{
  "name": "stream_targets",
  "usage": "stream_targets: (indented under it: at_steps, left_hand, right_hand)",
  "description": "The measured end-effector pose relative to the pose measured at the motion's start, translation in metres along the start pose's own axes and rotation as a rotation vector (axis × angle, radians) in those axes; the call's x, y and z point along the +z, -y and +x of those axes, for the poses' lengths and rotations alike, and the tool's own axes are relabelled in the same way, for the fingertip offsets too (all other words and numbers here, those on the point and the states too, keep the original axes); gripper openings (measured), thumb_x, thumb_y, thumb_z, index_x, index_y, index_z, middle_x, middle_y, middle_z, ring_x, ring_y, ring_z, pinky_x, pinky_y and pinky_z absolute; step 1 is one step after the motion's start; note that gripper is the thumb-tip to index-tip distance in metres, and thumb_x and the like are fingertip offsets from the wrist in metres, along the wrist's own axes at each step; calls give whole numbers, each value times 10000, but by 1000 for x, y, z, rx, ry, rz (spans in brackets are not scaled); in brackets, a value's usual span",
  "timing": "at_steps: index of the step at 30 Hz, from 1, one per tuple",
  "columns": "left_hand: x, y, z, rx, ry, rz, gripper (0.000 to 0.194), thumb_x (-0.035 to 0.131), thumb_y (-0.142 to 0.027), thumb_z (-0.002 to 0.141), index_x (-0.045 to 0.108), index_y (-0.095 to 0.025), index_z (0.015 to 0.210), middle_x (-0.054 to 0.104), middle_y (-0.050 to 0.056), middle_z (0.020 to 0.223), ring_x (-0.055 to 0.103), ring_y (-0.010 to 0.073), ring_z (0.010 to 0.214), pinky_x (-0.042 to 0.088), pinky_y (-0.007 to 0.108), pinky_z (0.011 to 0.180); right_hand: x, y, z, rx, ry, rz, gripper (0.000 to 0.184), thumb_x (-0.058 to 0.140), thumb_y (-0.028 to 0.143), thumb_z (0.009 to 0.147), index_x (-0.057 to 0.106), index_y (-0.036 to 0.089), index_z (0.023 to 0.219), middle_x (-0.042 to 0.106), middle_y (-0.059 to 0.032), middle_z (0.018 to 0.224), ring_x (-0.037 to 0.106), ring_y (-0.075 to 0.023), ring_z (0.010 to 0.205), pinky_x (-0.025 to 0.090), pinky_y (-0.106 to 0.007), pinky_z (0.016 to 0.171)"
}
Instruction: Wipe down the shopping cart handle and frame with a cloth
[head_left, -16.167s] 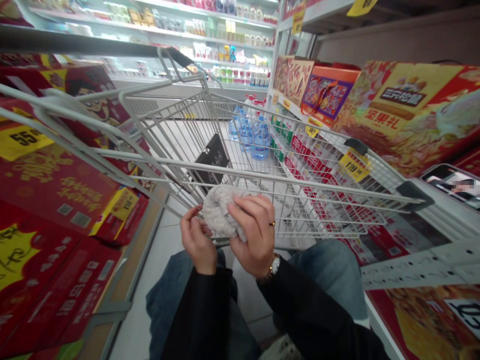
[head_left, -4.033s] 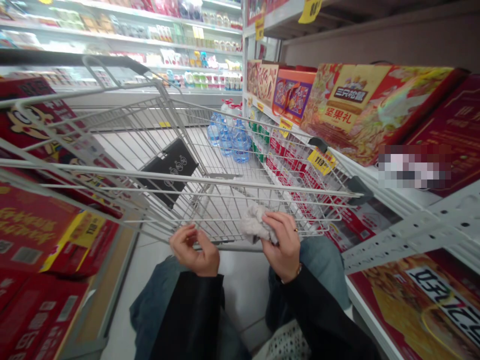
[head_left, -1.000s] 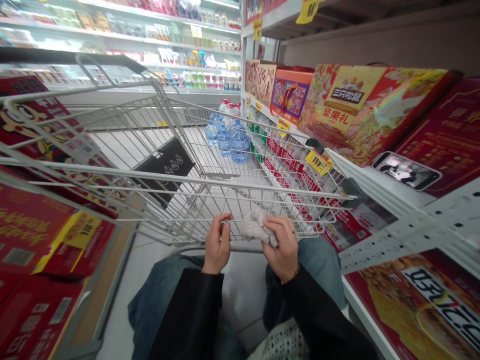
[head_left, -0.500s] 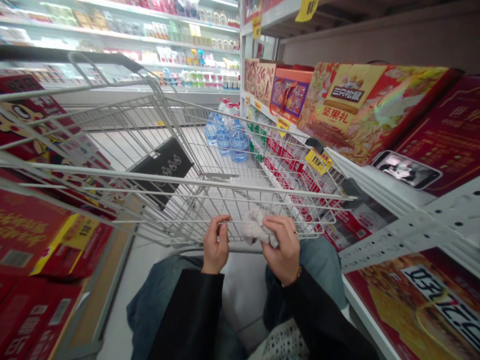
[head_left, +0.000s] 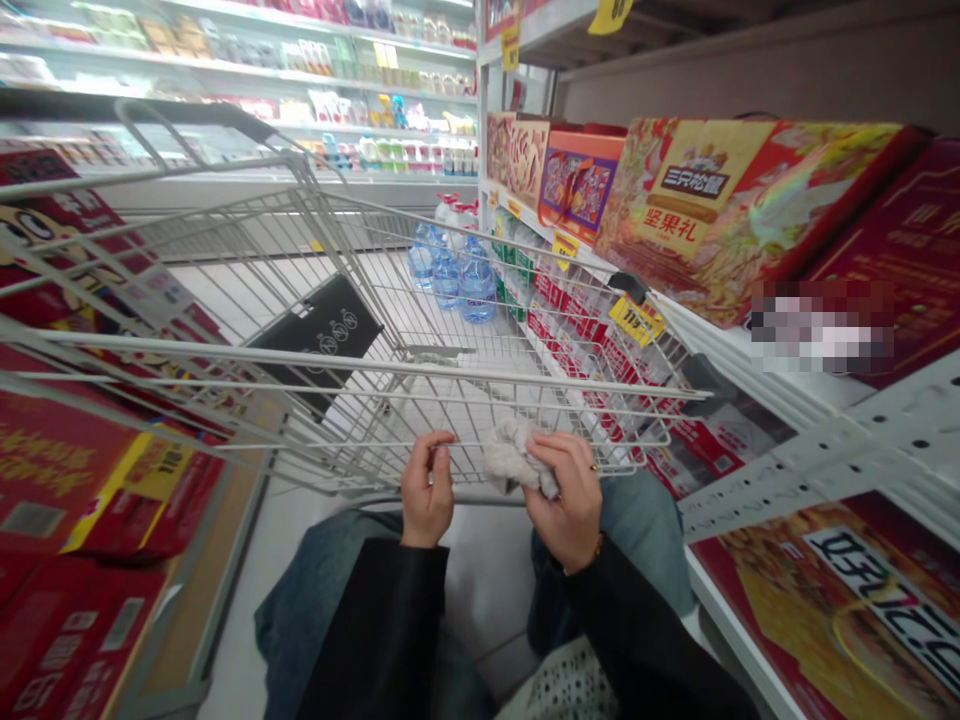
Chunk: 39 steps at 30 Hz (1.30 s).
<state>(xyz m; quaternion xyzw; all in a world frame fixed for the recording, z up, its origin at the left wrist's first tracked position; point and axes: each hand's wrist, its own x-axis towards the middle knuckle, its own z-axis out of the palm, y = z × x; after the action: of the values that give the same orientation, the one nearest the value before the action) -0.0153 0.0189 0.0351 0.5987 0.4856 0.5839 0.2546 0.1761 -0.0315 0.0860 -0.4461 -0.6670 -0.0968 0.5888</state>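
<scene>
Pale grey, soft-looking cloth (head_left: pixel 511 455) is bunched in the person's right hand (head_left: pixel 564 500), its thumb and fingers pinching the near edge while the rest spills out toward the left. From the head view, the only one here, I see that wad set against the lower wires on the side of the shopping cart (head_left: pixel 525 378), below the long top rail. Whether any of it wraps round a wire I can't make out.

The left hand (head_left: pixel 427 495) is up at the same wires, fingers curled in and thumb close to the index finger; I can't tell whether it grips a wire. It is bare of cloth and apart from it.

So the cloth lies between the two hands, touching the right and a short gap from the left. It is too crumpled to have a clear long axis, whereas the rails run crosswise in front of both hands. Beyond the cart, blue water bottles (head_left: pixel 475 285) stand on the floor (head_left: pixel 360 400).
</scene>
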Motion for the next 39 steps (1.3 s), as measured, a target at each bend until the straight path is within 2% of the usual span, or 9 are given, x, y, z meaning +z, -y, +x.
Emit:
stream_targets:
  at_steps: [5, 13, 20, 28, 35, 39]
  left_hand:
    - [-2, -1, -1, 4, -11, 9, 320, 464, -451, 1031, 641, -203, 1128, 578, -12, 752, 478, 120, 563, 428, 268, 574]
    - [-2, 2, 0, 29, -42, 49, 330, 452, -457, 1023, 655, -212, 1110, 587, 18, 782, 577, 173, 720, 488, 291, 656]
    - [-6, 6, 0, 39, -69, 57, 311, 457, -444, 1013, 663, -219, 1067, 605, 28, 813, 593, 183, 757, 501, 297, 673]
    - [-7, 11, -1, 42, -114, 59, 290, 462, -421, 1001, 661, -218, 1053, 620, 32, 839, 602, 187, 789, 504, 303, 696]
    - [-10, 15, -2, 61, -154, 67, 266, 464, -394, 994, 658, -212, 1013, 647, 33, 850, 598, 177, 758, 499, 294, 682]
    - [-10, 18, -2, 69, -181, 77, 271, 458, -385, 994, 655, -198, 999, 645, 28, 829, 599, 169, 745, 504, 290, 692]
  right_hand:
    - [-10, 6, 18, -32, -82, 22, 404, 652, 57, 853, 679, 249, 1208, 736, -98, 1136, 683, -280, 1096, 594, -527, 967]
    - [-2, -4, -1, 2, -18, 10, 338, 646, 71, 863, 674, 243, 1153, 734, -86, 1065, 685, -267, 1042, 602, -510, 925]
    - [-13, 9, 18, -33, -51, 11, 391, 665, 59, 851, 673, 245, 1196, 738, -95, 1127, 687, -275, 1089, 597, -510, 961]
    - [-2, 0, -12, 27, 55, 15, 397, 610, 28, 823, 669, 238, 1154, 733, -85, 1091, 688, -257, 1054, 611, -478, 925]
    - [-11, 10, 7, -18, -27, 43, 434, 630, 22, 821, 673, 224, 1203, 732, -99, 1145, 674, -266, 1104, 592, -484, 968]
    - [-6, 6, -5, -18, 17, 44, 413, 619, 33, 835, 667, 216, 1202, 720, -103, 1138, 667, -267, 1092, 595, -490, 957]
